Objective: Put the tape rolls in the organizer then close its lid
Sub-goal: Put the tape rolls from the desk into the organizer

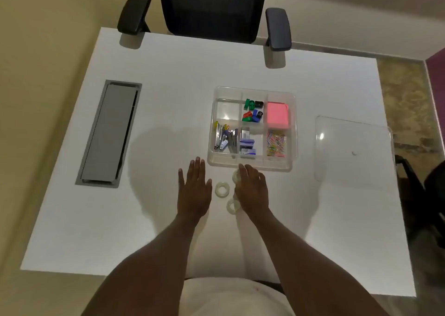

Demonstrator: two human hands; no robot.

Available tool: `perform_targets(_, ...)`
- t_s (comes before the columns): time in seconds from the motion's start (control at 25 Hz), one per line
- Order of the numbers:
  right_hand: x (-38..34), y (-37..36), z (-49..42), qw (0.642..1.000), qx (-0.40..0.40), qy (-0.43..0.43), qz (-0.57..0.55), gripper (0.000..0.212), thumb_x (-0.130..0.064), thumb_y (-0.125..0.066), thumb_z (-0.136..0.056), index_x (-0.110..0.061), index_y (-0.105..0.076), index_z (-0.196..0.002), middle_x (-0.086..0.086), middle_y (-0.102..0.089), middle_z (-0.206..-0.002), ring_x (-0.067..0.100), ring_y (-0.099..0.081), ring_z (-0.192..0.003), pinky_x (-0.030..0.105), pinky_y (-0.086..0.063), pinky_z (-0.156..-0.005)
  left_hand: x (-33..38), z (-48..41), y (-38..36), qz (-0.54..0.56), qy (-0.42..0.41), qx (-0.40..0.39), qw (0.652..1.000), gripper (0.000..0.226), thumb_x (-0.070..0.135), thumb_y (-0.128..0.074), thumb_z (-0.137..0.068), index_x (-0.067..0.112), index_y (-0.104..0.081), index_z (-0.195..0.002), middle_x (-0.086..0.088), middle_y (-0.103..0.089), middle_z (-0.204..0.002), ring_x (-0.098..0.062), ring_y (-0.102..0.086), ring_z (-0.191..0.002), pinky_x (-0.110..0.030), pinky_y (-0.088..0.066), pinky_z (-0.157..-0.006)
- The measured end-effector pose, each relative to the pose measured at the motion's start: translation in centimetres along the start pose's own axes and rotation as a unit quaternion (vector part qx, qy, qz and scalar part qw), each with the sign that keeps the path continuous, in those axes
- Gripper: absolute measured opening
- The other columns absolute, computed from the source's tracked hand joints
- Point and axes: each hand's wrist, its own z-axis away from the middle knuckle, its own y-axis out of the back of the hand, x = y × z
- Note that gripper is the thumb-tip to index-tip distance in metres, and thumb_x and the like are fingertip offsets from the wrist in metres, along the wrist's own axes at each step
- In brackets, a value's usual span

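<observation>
I look down at a white desk (168, 79) with both my bare forearms reaching forward. My left hand (194, 190) lies flat, palm down, fingers straight and slightly spread, holding nothing. My right hand (251, 188) is curled downward over a small clear tape roll (236, 176) near its fingertips; the fingers look bent around it, but I cannot tell whether they have closed on it. Two more tape rolls lie on the desk: one (221, 190) between my hands, and one (233, 205) just beside the heel of my right hand. Just beyond my fingertips sits the clear plastic organizer (252, 167), open, divided into six compartments. The far-left compartment looks empty, so I judge it the likely home for the rolls; the others hold coloured sharpeners, a pink pad of sticky notes (277, 114), staplers, staple boxes and paper clips. The transparent lid (351, 147) lies flat on the desk, well apart to the right of the organizer. An office chair (214, 7) stands at the desk's far side. The rolls should be light and stiff, with smooth, somewhat slippery sides, so I would pinch each across its outer rim, or hook a finger through the hole. The lid looks thin and may flex, so I would lift it by opposite edges.
</observation>
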Motion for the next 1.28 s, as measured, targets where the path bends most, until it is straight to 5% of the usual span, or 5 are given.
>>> perform_targets(0.32,-0.7,0.7,-2.2,1.000,-0.024,-0.004,0.016,0.039,-0.014,-0.077,-0.080,-0.014,-0.061,-0.116,0.005,-0.067,-0.112,0.023,-0.065,-0.100,0.035,-0.055,-0.088,-1.9,-3.5,-0.9,0.031,0.020,-0.073,0.997,0.063,0.039,-0.027,-0.110,0.020,-0.004,-0.166,-0.004,0.000,-0.175,-0.025,0.002,-0.162,-0.056,-0.006,-0.130)
perform_targets(0.64,-1.6,2.7,-2.6,0.993,0.076,0.028,-0.084,0.059,-0.039,-0.080,-0.085,-0.011,-0.058,-0.132,0.011,-0.067,-0.129,0.030,-0.064,-0.119,0.042,-0.051,-0.105,-3.0,-3.3,-3.2,0.000,0.018,-0.045,0.999,0.075,0.055,-0.035,-0.107,0.025,0.000,-0.166,-0.001,0.008,-0.175,-0.024,0.011,-0.160,-0.052,0.003,-0.129)
perform_targets(1.0,-2.9,8.0,-14.9,0.984,0.091,0.010,-0.155,0.052,-0.018,-0.075,-0.088,-0.009,-0.054,-0.135,0.017,-0.053,-0.137,0.031,-0.052,-0.127,0.039,-0.050,-0.105,-2.6,-3.1,-3.4,-0.016,0.024,-0.029,0.999,0.076,0.048,-0.044,-0.106,0.022,-0.004,-0.166,-0.004,0.002,-0.175,-0.025,0.005,-0.161,-0.056,-0.012,-0.129)
perform_targets(1.28,-3.1,7.7,-24.2,0.991,-0.012,0.011,-0.130,0.049,-0.006,-0.072,-0.086,-0.005,-0.054,-0.131,0.015,-0.054,-0.128,0.032,-0.052,-0.118,0.044,-0.053,-0.091,-2.6,-3.1,-3.4,-0.014,0.029,-0.031,0.999,0.077,0.048,-0.042,-0.106,0.024,0.000,-0.166,-0.002,0.007,-0.175,-0.025,0.005,-0.162,-0.056,-0.015,-0.129)
